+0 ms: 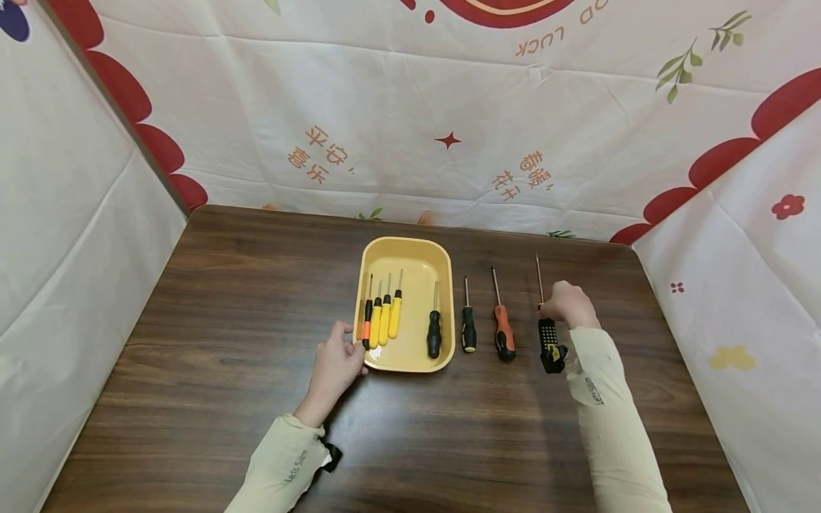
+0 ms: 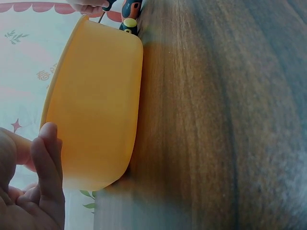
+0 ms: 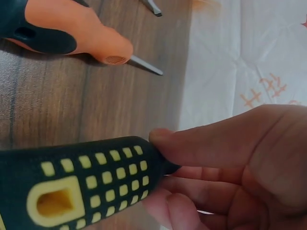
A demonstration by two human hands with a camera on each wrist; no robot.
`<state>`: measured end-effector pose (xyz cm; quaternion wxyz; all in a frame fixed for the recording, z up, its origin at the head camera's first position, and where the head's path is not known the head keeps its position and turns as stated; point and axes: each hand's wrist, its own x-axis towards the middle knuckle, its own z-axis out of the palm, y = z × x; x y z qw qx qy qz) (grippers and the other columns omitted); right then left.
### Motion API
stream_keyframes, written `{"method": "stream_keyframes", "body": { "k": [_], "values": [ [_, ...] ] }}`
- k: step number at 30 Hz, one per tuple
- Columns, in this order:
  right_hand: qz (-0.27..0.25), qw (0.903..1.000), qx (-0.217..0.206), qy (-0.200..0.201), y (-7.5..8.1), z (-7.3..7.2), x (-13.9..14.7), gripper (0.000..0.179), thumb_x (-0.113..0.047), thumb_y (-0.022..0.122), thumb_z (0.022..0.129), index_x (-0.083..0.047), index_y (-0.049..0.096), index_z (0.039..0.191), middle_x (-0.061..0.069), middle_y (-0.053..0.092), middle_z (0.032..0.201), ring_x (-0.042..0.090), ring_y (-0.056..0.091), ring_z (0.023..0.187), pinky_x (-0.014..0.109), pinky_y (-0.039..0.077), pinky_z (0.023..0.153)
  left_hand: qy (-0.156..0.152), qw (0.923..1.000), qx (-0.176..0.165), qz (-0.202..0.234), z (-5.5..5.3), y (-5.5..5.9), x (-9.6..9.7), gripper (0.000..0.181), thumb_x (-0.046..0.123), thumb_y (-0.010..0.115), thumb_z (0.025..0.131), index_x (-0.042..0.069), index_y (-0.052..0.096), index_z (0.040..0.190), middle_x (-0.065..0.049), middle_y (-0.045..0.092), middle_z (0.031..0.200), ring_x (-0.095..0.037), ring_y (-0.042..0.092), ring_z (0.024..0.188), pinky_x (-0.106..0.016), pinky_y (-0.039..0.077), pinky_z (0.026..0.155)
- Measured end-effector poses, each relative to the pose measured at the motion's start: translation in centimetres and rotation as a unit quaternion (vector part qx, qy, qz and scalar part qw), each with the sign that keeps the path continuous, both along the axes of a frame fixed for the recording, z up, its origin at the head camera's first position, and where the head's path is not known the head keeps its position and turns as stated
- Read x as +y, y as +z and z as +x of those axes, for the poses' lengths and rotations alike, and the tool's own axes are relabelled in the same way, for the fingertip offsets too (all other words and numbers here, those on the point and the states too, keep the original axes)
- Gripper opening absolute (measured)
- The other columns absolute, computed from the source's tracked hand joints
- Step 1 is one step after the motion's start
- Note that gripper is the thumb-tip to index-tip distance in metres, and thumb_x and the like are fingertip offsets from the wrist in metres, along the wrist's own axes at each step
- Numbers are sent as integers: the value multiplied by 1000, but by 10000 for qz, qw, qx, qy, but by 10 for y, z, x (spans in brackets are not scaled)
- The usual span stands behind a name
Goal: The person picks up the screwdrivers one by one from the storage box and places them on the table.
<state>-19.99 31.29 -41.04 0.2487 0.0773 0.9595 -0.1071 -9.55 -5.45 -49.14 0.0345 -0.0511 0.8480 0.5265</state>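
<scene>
My left hand (image 1: pixel 336 360) grips the near-left corner of a yellow plastic tray (image 1: pixel 404 363), thumb and fingers at its rim. Inside the tray, on the left, lie several small yellow-handled screwdrivers (image 1: pixel 385 320) and one with a black-and-orange handle (image 1: pixel 368 324); a black-handled screwdriver (image 1: pixel 434 335) lies along the right side. Right of the tray, my right hand (image 1: pixel 569 305) pinches a large screwdriver by the front end of its black handle dotted with yellow squares (image 3: pixel 112 177). The shaft of that screwdriver (image 1: pixel 539 278) points toward the back of the table.
Between the tray and my right hand, a black screwdriver (image 1: pixel 469 331) and an orange-and-black screwdriver (image 1: pixel 503 331) lie side by side on the brown wooden table (image 1: pixel 256 299). A printed white cloth (image 1: pixel 385 92) hangs behind the table and along both sides.
</scene>
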Motion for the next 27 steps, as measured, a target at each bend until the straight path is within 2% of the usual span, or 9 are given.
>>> {"method": "stream_keyframes", "body": {
  "k": [5,14,21,27],
  "values": [
    [8,10000,-50,-11,-3,-1,0,24,-17,63,80,5,57,85,17,58,80,26,53,66,34,42,55,16,10000,-67,32,-1,1,0,31,5,49,83,-3,47,112,-2,55,54,-19,60,45,-27,42,41],
    [-65,10000,-35,-50,-11,-3,5,22,-15,64,78,5,57,85,16,58,78,24,53,65,33,42,53,28,10000,-20,-9,-1,1,0,30,5,49,82,-3,48,111,-2,55,54,-15,58,43,-26,42,42],
    [-65,10000,-55,-40,-16,-5,7,29,-15,64,78,8,56,91,18,58,81,25,52,66,34,42,55,14,10000,-40,15,-1,1,-1,30,5,49,83,-3,47,112,-2,55,54,-18,59,45,-26,42,41],
    [-67,9999,-90,-96,-20,-6,7,35,-16,65,78,12,54,98,19,58,82,23,53,64,33,43,55,4,10000,32,-32,0,1,-1,31,4,50,82,-3,48,111,-2,54,54,-13,58,43,-26,42,41]
  ]
}}
